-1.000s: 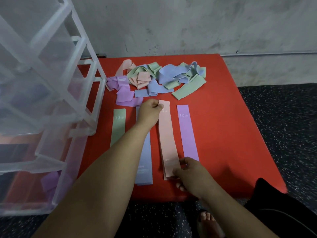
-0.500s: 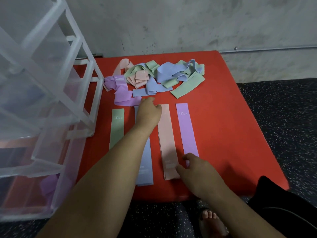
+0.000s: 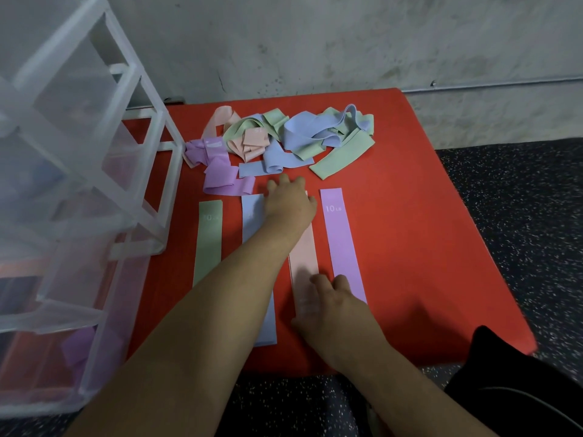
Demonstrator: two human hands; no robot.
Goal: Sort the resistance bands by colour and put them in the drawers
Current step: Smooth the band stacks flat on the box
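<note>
four bands lay flat side by side on the red mat [image 3: 410, 247], running lengthways away from the person: a green band [image 3: 208, 244] on the left, then a blue band [image 3: 252, 212], a pink band [image 3: 303, 257] and a purple band [image 3: 340, 241] printed "10 lb" near its far end. they sat close together with strips of red showing between them.

the left hand [image 3: 288, 203] reached out over the far ends of the blue and pink bands, palm down, its fingers fairly straight and pointing toward the pile [image 3: 284, 143]. it rested there and had nothing in its grasp. the right hand [image 3: 331, 305] lay palm down on the near end of the pink band, fingers loosely spread, a couple of them over the edge of the purple band. from where i stood it pressed rather than gripped. the band's near end was hidden under it.

past the row, the pile was a tangle of pink, green, blue and purple bands, loose and overlapping, near the mat's far edge by the wall [image 3: 347, 42].

the drawers [image 3: 79, 152], a clear plastic unit, stood on the mat's left side. a purple shape [image 3: 79, 351] showed through the bottom drawer's front. what the upper drawers held was too cloudy to tell.
</note>
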